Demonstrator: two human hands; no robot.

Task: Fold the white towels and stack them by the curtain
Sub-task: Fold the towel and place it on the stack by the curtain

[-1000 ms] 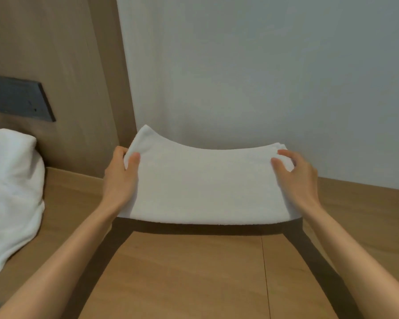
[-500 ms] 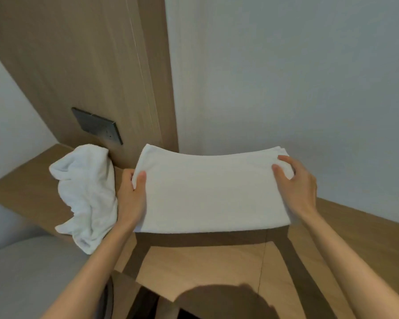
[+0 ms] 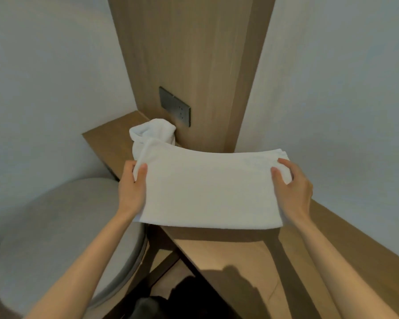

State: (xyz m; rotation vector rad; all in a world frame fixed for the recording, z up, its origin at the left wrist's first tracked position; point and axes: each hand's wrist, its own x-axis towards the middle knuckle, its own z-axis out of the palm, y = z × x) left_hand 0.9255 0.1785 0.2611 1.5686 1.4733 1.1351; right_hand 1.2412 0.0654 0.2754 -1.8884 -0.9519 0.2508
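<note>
A folded white towel (image 3: 207, 189) is held flat in the air above the wooden counter (image 3: 240, 254). My left hand (image 3: 131, 187) grips its left end, thumb on top and fingers underneath. At the right end my right hand (image 3: 293, 189) grips it the same way. Behind the held towel's left end, a second white towel (image 3: 152, 132) lies crumpled on the counter against the wooden wall panel. No curtain is visible.
A dark socket plate (image 3: 174, 107) sits on the wooden panel (image 3: 194, 54) above the crumpled towel. A grey round padded seat (image 3: 55, 226) stands left of the counter. White walls enclose both sides. My shadow falls on the counter's near part.
The view has swung left and pulled back, bringing the counter's left end, the seat and the whole crumpled towel into view. Both hands keep the same grip on the folded towel.
</note>
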